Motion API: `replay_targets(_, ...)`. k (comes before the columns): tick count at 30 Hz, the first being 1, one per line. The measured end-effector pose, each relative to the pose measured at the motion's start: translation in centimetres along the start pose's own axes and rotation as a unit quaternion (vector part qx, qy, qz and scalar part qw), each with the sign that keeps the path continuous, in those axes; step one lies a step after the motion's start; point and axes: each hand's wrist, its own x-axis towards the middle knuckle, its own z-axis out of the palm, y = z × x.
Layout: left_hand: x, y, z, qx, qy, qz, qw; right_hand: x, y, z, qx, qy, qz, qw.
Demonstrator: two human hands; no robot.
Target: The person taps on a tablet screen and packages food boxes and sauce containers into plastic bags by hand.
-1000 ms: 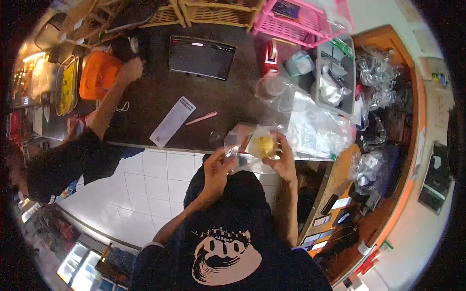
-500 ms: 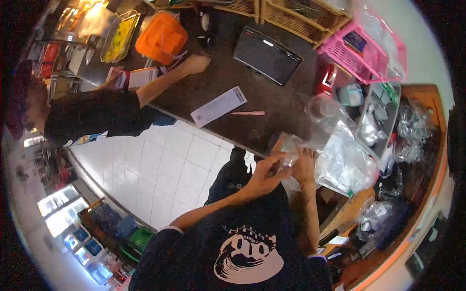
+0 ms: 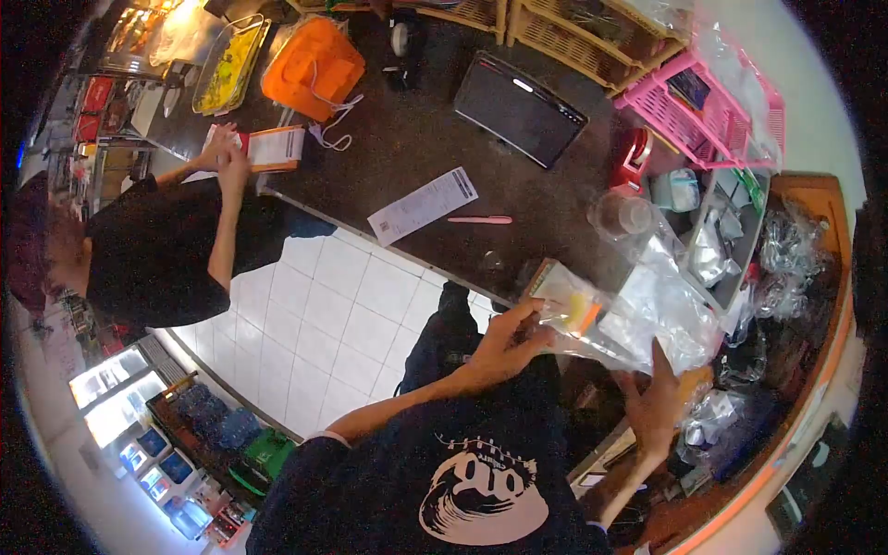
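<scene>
My left hand (image 3: 507,344) is closed, its fingertips pinching the edge of a clear plastic bag (image 3: 606,349). An item with orange and yellow markings (image 3: 581,314) shows in or under the plastic just beyond those fingers. My right hand (image 3: 650,402) lies against the other side of the plastic, thumb and forefinger apart. Ahead of it spreads a pile of clear plastic bags (image 3: 668,310). The plastic's glare blurs where one bag ends and another begins.
A printed slip (image 3: 423,205), pink pen (image 3: 479,220) and black tablet (image 3: 521,108) lie on the dark counter. A pink basket (image 3: 698,106), red tape dispenser (image 3: 633,159) and grey bin (image 3: 740,245) stand right. A co-worker's hands (image 3: 225,153) rest by an orange bag (image 3: 314,69).
My right hand has moved right and towards me, away from my left hand, and the plastic now stretches between them. The co-worker's extended arm has drawn back from the orange bag.
</scene>
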Motion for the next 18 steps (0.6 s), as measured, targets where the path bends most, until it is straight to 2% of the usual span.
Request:
replay_targets(1,0.0,1.0,0.3,0.014,0.001,-0.024,1.0,-0.8,1.0,-1.7,0.001,0.001,-0.001,1.0)
replay_targets(3,0.0,1.2,1.5,-0.006,0.032,0.017,0.999,-1.6,4.8,-4.7,0.124,0.068,-0.061,0.988)
replay_targets(5,-0.4,2.7,2.0,0.108,0.036,-0.084,0.99,0.0,9.3,-7.1,0.33,0.123,-0.005,0.936)
replay_targets(6,-0.6,1.8,2.6,0.172,0.073,-0.071,0.98,1.9,11.9,-8.5,0.321,0.136,-0.016,0.937)
replay_targets(7,-1.0,2.0,3.3,0.178,0.08,-0.072,0.978,4.4,15.6,-9.3,0.275,0.162,0.01,0.948)
replay_targets(8,-1.6,2.7,3.8,0.29,0.124,-0.004,0.949,7.5,20.1,-9.4,0.228,0.188,0.037,0.955)
replay_targets(9,-2.1,3.3,4.3,0.397,0.163,0.065,0.901,11.5,26.4,-9.2,0.167,0.192,0.018,0.967)
replay_targets(10,-2.8,3.7,5.2,0.442,0.233,0.089,0.862,14.8,31.2,-8.3,0.105,0.199,0.002,0.974)
replay_targets(11,-3.6,3.9,6.3,0.479,0.293,0.117,0.819,17.5,31.9,-8.3,0.115,0.21,-0.011,0.971)
replay_targets(12,-4.8,4.4,7.0,0.508,0.31,0.113,0.796,20.6,33.8,-7.9,-0.008,0.208,0.046,0.977)
replay_targets(13,-5.5,5.7,9.2,0.485,0.359,0.081,0.793,23.3,34.6,-7.4,-0.072,0.218,0.048,0.972)
replay_targets(14,-5.1,5.2,12.3,0.472,0.342,0.105,0.806,25.0,38.4,-6.6,-0.113,0.241,0.039,0.963)
replay_targets(15,-7.2,5.2,12.3,0.477,0.366,0.113,0.791,27.9,38.9,-4.6,-0.13,0.241,0.006,0.962)
replay_targets(16,-7.1,4.6,13.9,0.428,0.374,0.138,0.811,30.0,39.8,-2.7,-0.145,0.234,-0.033,0.961)
replay_targets(17,-6.6,5.8,16.4,0.464,0.33,0.109,0.815,31.0,40.8,-1.1,-0.155,0.228,-0.072,0.959)
replay_targets(18,-6.3,5.2,17.7,0.418,0.311,0.071,0.851,31.2,41.7,-0.4,-0.15,0.233,-0.099,0.956)
